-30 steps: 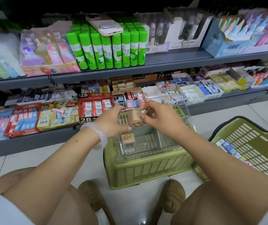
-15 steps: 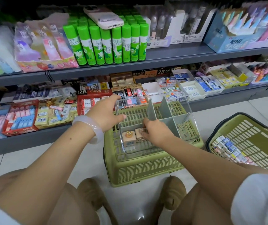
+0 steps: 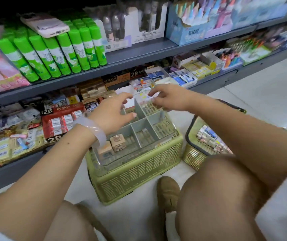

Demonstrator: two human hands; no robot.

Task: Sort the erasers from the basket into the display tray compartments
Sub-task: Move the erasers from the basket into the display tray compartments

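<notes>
**Head view: both hands at the far rim of the display tray**

Head camera looks down on a clear display tray (image 3: 165, 142) with grey dividers, sitting on top of an upturned green basket (image 3: 139, 174). Left hand (image 3: 112, 113) hovers over the tray's far left corner, fingers spread and relaxed, holding nothing; a pale bangle (image 3: 94, 126) rides on that wrist. Right hand (image 3: 169, 100) is up at the tray's far edge, thumb and forefinger drawn together as if pinching the clear wall, though blur leaves it unclear whether they actually grip it.

Down below the left wrist, in the nearest left compartment, sit two tan cube erasers (image 3: 111, 146), side by side and touching. The compartments nearer the right hand look bare, with only the basket's slots showing through the clear floor.

Off beneath the right forearm stands a second green basket (image 3: 192, 156) with a dark rim, and inside it lies a heap of small boxed erasers (image 3: 208, 136) in white and blue wrappers.

Beyond both hands runs the shelf (image 3: 139, 53): green glue sticks (image 3: 61, 51) upright past the left hand, a phone (image 3: 44, 26) lying across their caps, and open cartons of erasers (image 3: 182, 78) on the lower level past the right hand.
</notes>
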